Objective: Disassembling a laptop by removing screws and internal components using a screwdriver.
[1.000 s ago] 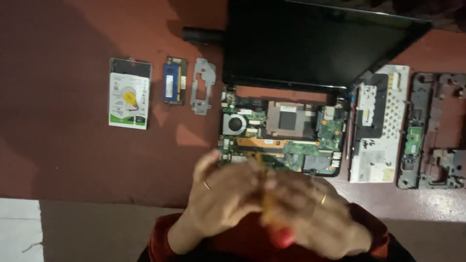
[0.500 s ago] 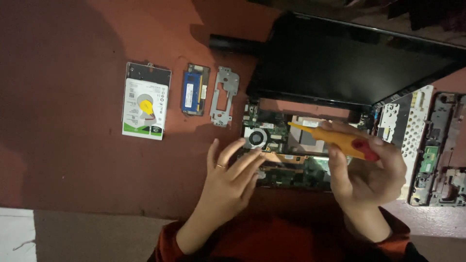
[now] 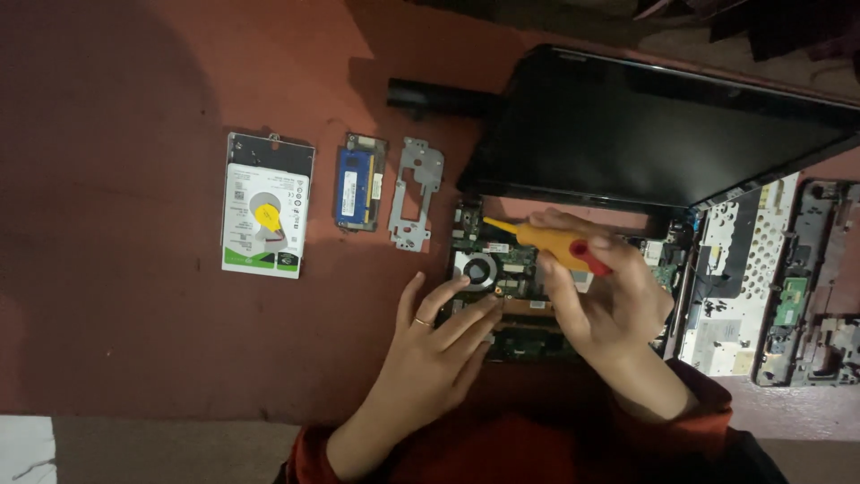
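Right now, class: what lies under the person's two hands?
Under the left hand and right hand lies the laptop's bare motherboard, its round fan showing. The right hand grips a yellow screwdriver. The board beneath the palms is hidden.

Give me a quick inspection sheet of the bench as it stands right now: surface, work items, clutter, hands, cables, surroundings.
Surface: reddish-brown table, dimly lit.
Job's things: opened laptop base with bare circuit board and fan; yellow screwdriver with red cap, tip on the board.
Clutter: hard drive, memory module, metal bracket, perforated metal plate, dark frame part, black cylinder.
Hands: right hand grips the screwdriver; left hand rests on the board beside the fan.
Cables: nothing seen.
Surroundings: dark laptop screen lying open behind; pale floor strip.
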